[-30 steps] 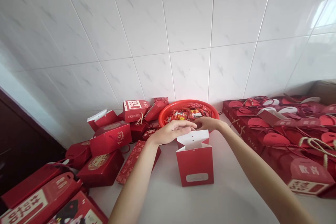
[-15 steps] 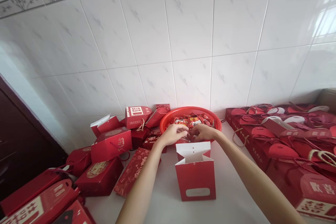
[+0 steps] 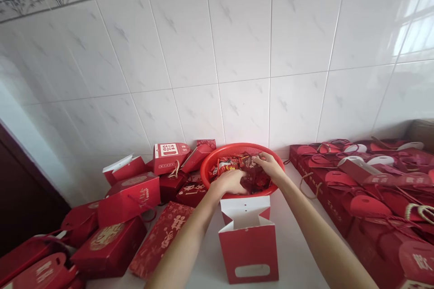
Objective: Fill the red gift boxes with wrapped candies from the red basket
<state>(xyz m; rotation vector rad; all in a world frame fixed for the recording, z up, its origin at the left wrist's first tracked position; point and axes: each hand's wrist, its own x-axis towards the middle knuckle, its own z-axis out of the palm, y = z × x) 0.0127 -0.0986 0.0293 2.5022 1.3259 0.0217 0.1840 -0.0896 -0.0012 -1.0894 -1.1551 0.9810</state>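
Note:
A red plastic basket (image 3: 205,169) holds many small wrapped packets (image 3: 228,165). My left hand (image 3: 231,181) reaches over the near rim into it, its fingertips hidden among the packets. At the basket's right side, my right hand (image 3: 270,165) pinches a dark red packet (image 3: 254,172) between thumb and fingers. Closer to me, a red gift box (image 3: 249,250) stands upright with its top open. It has a white inside and an oblong slot low on its front, and neither hand touches it.
Assorted red gift boxes (image 3: 108,244) lie piled on the left, with a flat patterned red box (image 3: 161,237) near my left forearm. Rows of red boxes with cord handles (image 3: 334,189) fill the right. The tiled wall (image 3: 244,108) rises behind the basket.
My right hand has lifted slightly and now pinches a dark red packet. My left hand has gone deeper among the packets. The view has shifted slightly.

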